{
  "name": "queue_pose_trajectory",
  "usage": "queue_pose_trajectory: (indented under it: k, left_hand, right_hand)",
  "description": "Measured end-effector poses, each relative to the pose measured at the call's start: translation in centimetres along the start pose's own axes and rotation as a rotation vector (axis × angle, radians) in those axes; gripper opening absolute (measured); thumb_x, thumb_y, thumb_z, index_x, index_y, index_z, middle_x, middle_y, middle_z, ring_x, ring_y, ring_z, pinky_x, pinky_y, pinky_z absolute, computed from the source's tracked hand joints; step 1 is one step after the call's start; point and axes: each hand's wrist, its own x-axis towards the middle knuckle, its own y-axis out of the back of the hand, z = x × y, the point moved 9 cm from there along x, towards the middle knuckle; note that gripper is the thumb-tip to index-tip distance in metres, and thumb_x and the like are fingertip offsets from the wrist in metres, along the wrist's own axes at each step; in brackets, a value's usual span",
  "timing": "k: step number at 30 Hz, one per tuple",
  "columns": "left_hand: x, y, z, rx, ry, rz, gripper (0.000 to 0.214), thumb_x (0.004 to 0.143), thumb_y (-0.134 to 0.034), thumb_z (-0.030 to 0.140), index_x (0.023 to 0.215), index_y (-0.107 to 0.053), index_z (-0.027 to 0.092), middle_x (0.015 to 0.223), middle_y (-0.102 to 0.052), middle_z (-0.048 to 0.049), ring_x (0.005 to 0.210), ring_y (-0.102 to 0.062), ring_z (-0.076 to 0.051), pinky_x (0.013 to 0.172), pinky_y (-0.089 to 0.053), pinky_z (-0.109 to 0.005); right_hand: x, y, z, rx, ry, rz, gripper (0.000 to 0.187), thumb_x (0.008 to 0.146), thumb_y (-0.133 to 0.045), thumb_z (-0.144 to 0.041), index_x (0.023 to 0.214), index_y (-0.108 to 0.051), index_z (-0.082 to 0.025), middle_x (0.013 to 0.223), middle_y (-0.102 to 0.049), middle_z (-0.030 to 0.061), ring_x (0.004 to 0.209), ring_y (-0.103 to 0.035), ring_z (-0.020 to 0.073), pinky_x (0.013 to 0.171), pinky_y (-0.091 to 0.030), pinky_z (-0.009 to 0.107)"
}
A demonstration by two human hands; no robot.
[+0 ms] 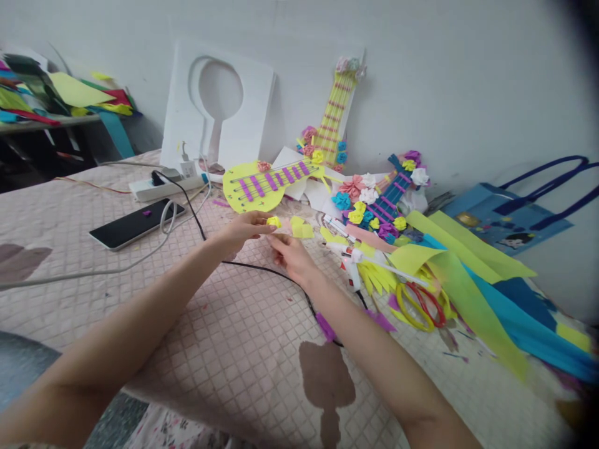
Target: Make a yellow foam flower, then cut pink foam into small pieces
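Where hands (241,231) nearly meet, yellow paper (274,221) sits — at left fingertips (271,229).

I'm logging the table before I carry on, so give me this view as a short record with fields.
Left hand: fingertips pinching a small yellow paper flower
Right hand: fingertips close below the flower; grip unclear
Just behind hands: yellow paper guitar with purple strips
Against wall: white board with a cut-out
Left side: phone or tablet, screen dark; power strip with plugs in it
Right side: glue gun, scissors with yellow and red handles showing, blue bag
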Motion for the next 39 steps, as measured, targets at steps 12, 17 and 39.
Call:
queue_pose_trajectory:
  k: [12,17,39]
  left_hand:
    - [0.4,0.1,-0.6,0.027,0.025,0.021,0.043,0.066,-0.070,0.040,0.105,-0.063,0.021,0.093,-0.067,-0.0061,0.086,-0.061,-0.020,0.066,-0.044,-0.029]
    - [0.3,-0.3,-0.7,0.019,0.007,-0.025,0.041,0.069,-0.069,0.044,0.104,-0.064,0.023,0.094,-0.067,-0.0060,0.086,-0.061,-0.020,0.067,-0.044,-0.029]
    - [0.2,0.2,0.4,0.027,-0.075,-0.053,0.046,0.067,-0.071,0.037,0.107,-0.060,0.017,0.101,-0.066,-0.0077,0.089,-0.061,-0.018,0.080,-0.045,-0.034]
  right_hand:
    - [-1.8,2.8,-2.5,0.086,0.272,0.190,0.016,0.072,-0.067,-0.031,0.074,-0.054,-0.023,0.067,-0.052,-0.0070,0.047,-0.039,0.0062,0.041,-0.029,0.020]
    - [-1.5,2.5,-3.8,0.189,0.286,0.097,0.017,0.075,-0.064,-0.035,0.079,-0.051,-0.025,0.094,-0.063,-0.0032,0.060,-0.053,0.0073,0.049,-0.041,0.020]
    - [1.0,3.1,-2.9,0.070,0.121,0.082,0.033,0.079,-0.057,-0.053,0.093,-0.049,-0.024,0.097,-0.065,0.0004,0.040,-0.048,0.0047,0.037,-0.036,0.021]
